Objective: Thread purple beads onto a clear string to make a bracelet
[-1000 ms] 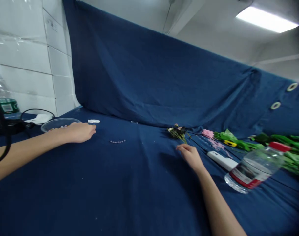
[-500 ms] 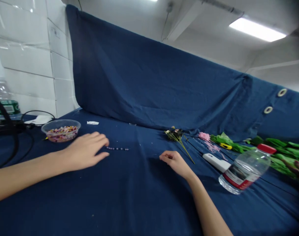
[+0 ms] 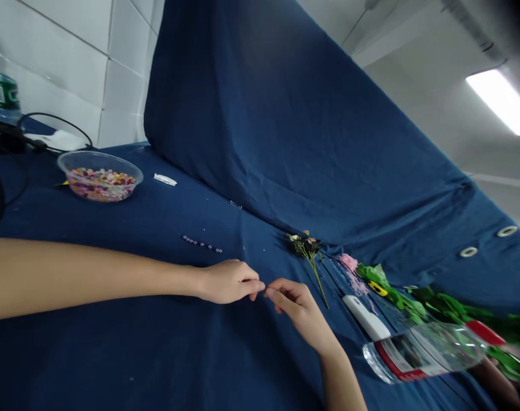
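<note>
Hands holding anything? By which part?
Cannot tell: left hand and right hand are pinched close together, but anything in them is too small to make out.

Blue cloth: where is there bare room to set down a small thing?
The blue cloth is mostly bare nearer than the left forearm, and between the bowl of beads and the row of beads. The right side is crowded with flowers, red-capped bottle, leaves.

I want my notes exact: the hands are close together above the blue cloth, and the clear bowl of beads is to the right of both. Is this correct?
Only the side is wrong: in the head view, the clear bowl of beads is to the left of the left hand and the right hand.
</note>
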### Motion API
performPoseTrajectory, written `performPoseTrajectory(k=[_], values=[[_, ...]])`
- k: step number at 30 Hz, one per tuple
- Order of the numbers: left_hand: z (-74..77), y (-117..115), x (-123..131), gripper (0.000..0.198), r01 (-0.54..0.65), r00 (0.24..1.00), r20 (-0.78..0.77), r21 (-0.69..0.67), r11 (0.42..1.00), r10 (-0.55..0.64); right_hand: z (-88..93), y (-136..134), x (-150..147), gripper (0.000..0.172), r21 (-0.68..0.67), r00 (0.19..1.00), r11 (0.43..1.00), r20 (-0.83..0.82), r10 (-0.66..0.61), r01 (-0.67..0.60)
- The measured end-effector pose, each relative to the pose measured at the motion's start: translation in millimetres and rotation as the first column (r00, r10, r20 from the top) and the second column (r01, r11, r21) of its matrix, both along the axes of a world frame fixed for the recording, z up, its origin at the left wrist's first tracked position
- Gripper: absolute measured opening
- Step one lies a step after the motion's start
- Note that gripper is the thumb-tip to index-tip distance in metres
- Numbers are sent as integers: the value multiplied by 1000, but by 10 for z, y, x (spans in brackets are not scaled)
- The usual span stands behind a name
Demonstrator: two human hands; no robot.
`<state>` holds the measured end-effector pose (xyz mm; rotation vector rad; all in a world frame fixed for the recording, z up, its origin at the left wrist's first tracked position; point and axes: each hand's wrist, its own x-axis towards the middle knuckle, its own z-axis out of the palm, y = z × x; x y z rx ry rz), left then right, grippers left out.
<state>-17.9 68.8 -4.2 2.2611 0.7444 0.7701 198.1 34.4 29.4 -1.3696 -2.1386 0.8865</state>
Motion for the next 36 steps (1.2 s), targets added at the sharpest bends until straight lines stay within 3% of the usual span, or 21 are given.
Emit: performPoseTrajectory(k=[5,10,18,21,23,27,31,36], values=[[2,-107,-471,42,-71,997,-34,63,995,73,95,101,-288,29,-79,995,992,-12,98,-98],[26,-190,-970,39,-105,982,-142,150,983,126,153,209,-650,26,-61,984,982,-9,178,-178],[30,-288,-1611,28,-130,916,-329,300,945,230,0,278,-1325,22,74,944,942,9,328,-328],[93,-232,-1651,12,-199,945,-211,238,950,251,-109,286,-1473,22,199,942,922,25,333,-332],[144,-152,-1590,16,-236,966,-70,142,961,248,-176,292,-1502,23,317,944,892,27,330,-321],[153,48,-1380,12,-179,984,7,-75,981,180,-274,324,-1439,21,486,962,839,17,271,-245],[20,180,-1263,16,-180,983,-3,-270,946,186,-338,361,-1361,17,471,981,863,32,192,-184],[-126,224,-1320,24,-210,977,-51,-351,912,205,-396,388,-1350,13,447,992,887,19,121,-117]])
